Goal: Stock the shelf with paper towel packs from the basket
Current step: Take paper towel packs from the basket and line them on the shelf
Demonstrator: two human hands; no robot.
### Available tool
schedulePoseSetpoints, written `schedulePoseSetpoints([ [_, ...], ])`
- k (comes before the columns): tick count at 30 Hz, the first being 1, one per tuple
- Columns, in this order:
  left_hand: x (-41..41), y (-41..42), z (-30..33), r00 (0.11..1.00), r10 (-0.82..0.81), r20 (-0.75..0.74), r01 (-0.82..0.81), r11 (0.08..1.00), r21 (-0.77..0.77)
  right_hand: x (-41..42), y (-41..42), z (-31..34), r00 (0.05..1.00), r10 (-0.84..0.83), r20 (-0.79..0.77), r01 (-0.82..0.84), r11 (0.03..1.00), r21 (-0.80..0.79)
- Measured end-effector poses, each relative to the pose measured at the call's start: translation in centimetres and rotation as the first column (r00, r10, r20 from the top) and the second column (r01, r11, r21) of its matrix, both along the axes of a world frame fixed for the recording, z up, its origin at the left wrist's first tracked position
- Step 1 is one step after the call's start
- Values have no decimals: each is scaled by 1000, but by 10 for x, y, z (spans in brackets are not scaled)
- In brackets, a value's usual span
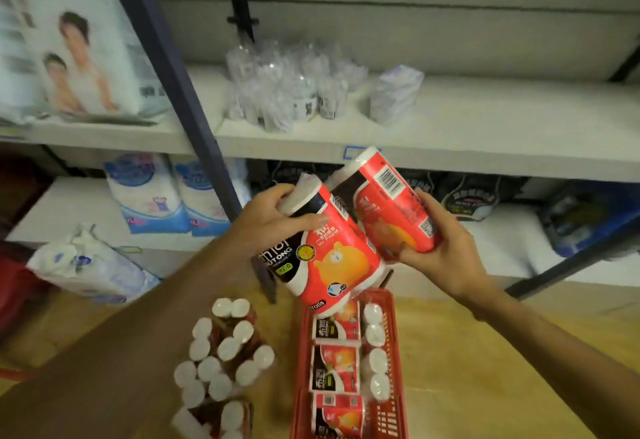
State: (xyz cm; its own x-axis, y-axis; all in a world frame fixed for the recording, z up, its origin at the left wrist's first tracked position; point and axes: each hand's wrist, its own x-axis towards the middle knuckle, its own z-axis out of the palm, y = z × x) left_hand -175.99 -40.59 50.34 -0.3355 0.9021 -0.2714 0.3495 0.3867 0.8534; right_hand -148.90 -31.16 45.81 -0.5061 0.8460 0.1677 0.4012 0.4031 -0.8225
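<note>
My left hand (273, 218) grips the top of a red paper towel pack (332, 258) with an orange bear print, held above the basket. My right hand (440, 241) holds a second red pack (388, 203) from below, tilted toward the shelf edge. Both packs touch each other in the air. Below them the red plastic basket (394, 352) stands on the wooden floor and holds several more red packs (336, 369). The white shelf board (485, 133) lies just behind the raised packs.
Several packs (225, 352) stand upright on the floor left of the basket. On the shelf are clear wrapped bottles (287, 92) and a small white pack (394, 92). A dark blue upright post (194, 109) divides the shelving. Tissue bags (173, 196) fill the lower left shelf.
</note>
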Motion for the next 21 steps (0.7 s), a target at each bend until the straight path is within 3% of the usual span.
schedulePoseSetpoints([
  [7, -17, 12, 169, 987, -150, -48, 154, 985, 75, -7, -10, 158, 983, 26, -182, -14, 998, 69],
  [13, -8, 12, 300, 951, -202, -235, 246, 953, 176, -12, -13, 274, 917, -3, -398, 51, 993, 109],
  [16, -5, 9, 348, 928, -220, -300, 292, 931, 220, -8, -17, 318, 843, -44, -535, 106, 991, 86],
  [21, 4, 7, 405, 901, -250, -353, 358, 890, 283, 16, -23, 356, 639, -224, -736, 195, 973, -127],
])
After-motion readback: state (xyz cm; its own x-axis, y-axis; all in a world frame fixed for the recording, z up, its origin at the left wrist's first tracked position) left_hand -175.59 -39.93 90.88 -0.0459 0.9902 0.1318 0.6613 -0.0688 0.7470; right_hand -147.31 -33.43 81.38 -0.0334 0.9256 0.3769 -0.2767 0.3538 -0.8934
